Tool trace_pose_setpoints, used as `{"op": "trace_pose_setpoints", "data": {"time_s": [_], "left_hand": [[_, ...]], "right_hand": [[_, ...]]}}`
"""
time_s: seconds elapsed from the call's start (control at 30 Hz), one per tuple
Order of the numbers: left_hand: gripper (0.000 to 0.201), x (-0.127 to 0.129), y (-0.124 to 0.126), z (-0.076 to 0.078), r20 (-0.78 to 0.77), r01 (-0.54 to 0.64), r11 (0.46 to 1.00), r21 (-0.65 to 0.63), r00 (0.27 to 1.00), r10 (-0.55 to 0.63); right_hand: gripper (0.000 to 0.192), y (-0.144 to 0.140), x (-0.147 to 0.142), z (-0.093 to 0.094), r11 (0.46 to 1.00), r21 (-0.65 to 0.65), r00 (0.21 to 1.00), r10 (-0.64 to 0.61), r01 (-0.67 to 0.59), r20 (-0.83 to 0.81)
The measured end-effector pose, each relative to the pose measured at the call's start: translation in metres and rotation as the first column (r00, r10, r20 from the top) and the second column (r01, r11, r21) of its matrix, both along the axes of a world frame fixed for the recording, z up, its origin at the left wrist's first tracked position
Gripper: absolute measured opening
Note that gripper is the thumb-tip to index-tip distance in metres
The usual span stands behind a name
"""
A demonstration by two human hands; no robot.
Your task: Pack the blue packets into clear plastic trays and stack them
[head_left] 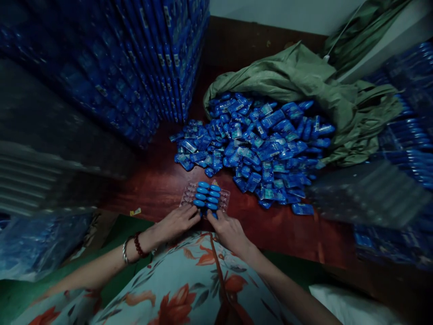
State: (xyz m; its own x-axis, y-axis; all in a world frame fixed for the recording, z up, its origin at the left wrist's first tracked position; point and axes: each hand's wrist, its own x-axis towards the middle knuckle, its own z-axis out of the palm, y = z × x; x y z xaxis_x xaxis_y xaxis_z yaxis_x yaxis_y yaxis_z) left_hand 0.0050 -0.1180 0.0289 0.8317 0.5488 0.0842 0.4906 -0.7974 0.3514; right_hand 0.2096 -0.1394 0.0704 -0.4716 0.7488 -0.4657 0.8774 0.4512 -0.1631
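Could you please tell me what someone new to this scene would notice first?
The eye goes first to the big heap of blue packets spilling from an olive-green sack across the dark red table at centre. Just in front of it, the left hand and right hand meet at the near edge of a clear tray partly filled with blue pieces. A tall stack of blue packs rises at upper left.

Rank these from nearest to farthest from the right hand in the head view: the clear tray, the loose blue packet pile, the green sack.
1. Clear tray, at the right hand's fingers.
2. Loose blue packet pile, beyond the tray on the table.
3. Green sack, behind the pile, far right.
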Motion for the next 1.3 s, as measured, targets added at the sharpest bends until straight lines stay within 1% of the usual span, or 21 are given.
{"op": "trace_pose_setpoints", "data": {"time_s": [0.1, 0.2, 0.3, 0.4, 0.47, 0.53, 0.57, 0.6, 0.63, 0.67, 0.73, 0.83, 0.9, 1.0, 1.07, 1.13, 1.2, 1.23, 1.27, 1.3], "left_hand": [[0.028, 0.005, -0.007, -0.003, -0.016, -0.072, 0.996, -0.054, 0.997, 0.072], [0.034, 0.007, -0.010, -0.009, 0.027, -0.141, 0.988, -0.063, 0.989, 0.143], [0.037, 0.003, -0.012, -0.012, 0.071, -0.168, 0.985, 0.027, 0.984, 0.166], [0.040, -0.006, -0.009, -0.013, 0.157, -0.205, 0.972, 0.112, 0.970, 0.186], [0.041, -0.013, 0.005, -0.014, 0.256, -0.295, 0.949, 0.109, 0.931, 0.260], [0.041, -0.018, 0.029, -0.015, 0.293, -0.402, 0.912, 0.080, 0.884, 0.364], [0.041, -0.019, 0.044, -0.016, 0.263, -0.432, 0.899, 0.077, 0.878, 0.400], [0.041, -0.019, 0.060, -0.017, 0.204, -0.435, 0.896, 0.090, 0.889, 0.411], [0.041, -0.017, 0.076, -0.018, 0.130, -0.417, 0.902, 0.117, 0.906, 0.402], [0.042, -0.014, 0.090, -0.019, 0.052, -0.386, 0.910, 0.150, 0.923, 0.382], [0.043, -0.006, 0.113, -0.019, -0.081, -0.323, 0.924, 0.206, 0.935, 0.345], [0.036, 0.004, 0.128, -0.015, -0.190, -0.291, 0.930, 0.225, 0.923, 0.335], [0.031, 0.005, 0.128, -0.011, -0.244, -0.292, 0.935, 0.200, 0.909, 0.337], [0.034, -0.004, 0.120, -0.004, -0.289, -0.304, 0.944, 0.129, 0.899, 0.329], [0.035, -0.016, 0.111, -0.001, -0.232, -0.332, 0.942, 0.047, 0.914, 0.334], [0.038, -0.030, 0.097, 0.001, -0.098, -0.364, 0.929, -0.065, 0.929, 0.357], [0.040, -0.043, 0.080, 0.002, 0.054, -0.408, 0.895, -0.181, 0.904, 0.424], [0.039, -0.048, 0.070, 0.001, 0.117, -0.437, 0.869, -0.233, 0.875, 0.471], [0.038, -0.053, 0.059, 0.001, 0.163, -0.466, 0.839, -0.280, 0.839, 0.520], [0.037, -0.056, 0.047, 0.001, 0.192, -0.491, 0.808, -0.325, 0.802, 0.565]], "right_hand": [[0.040, 0.007, -0.007, 0.003, 0.997, -0.013, 0.997, 0.072, -0.072, -0.007], [0.041, 0.013, -0.012, 0.003, 0.996, -0.001, 0.996, 0.088, -0.088, 0.007], [0.044, 0.012, -0.008, 0.001, 0.996, 0.031, 0.996, 0.081, -0.082, 0.025], [0.044, 0.008, 0.008, -0.002, 0.990, 0.089, 0.993, 0.117, -0.113, -0.032], [0.044, 0.011, 0.021, -0.004, 0.981, 0.165, 0.989, 0.114, -0.097, -0.097], [0.042, 0.026, 0.033, -0.005, 0.966, 0.258, 0.989, 0.047, -0.009, -0.140], [0.041, 0.037, 0.036, -0.006, 0.954, 0.297, 0.989, 0.009, 0.037, -0.150], [0.039, 0.050, 0.038, -0.008, 0.944, 0.325, 0.988, -0.011, 0.061, -0.152], [0.038, 0.064, 0.038, -0.009, 0.938, 0.343, 0.989, -0.006, 0.056, -0.146], [0.037, 0.079, 0.035, -0.011, 0.937, 0.349, 0.991, 0.027, 0.021, -0.132], [0.039, 0.104, 0.027, -0.016, 0.931, 0.352, 0.988, 0.128, -0.091, -0.083], [0.041, 0.127, 0.012, -0.027, 0.905, 0.369, 0.975, 0.222, -0.213, 0.019], [0.038, 0.131, 0.005, -0.035, 0.892, 0.376, 0.968, 0.244, -0.250, 0.064], [0.034, 0.130, 0.006, -0.040, 0.892, 0.354, 0.960, 0.265, -0.279, 0.089], [0.034, 0.126, 0.014, -0.038, 0.904, 0.324, 0.961, 0.261, -0.278, 0.096], [0.034, 0.121, 0.028, -0.034, 0.924, 0.293, 0.969, 0.235, -0.247, 0.075], [0.033, 0.114, 0.045, -0.028, 0.949, 0.278, 0.987, 0.157, -0.147, -0.014], [0.032, 0.109, 0.054, -0.026, 0.958, 0.280, 0.991, 0.092, -0.063, -0.094], [0.031, 0.102, 0.063, -0.025, 0.959, 0.280, 0.980, 0.012, 0.046, -0.201], [0.031, 0.094, 0.070, -0.025, 0.946, 0.271, 0.941, -0.081, 0.176, -0.329]]}}
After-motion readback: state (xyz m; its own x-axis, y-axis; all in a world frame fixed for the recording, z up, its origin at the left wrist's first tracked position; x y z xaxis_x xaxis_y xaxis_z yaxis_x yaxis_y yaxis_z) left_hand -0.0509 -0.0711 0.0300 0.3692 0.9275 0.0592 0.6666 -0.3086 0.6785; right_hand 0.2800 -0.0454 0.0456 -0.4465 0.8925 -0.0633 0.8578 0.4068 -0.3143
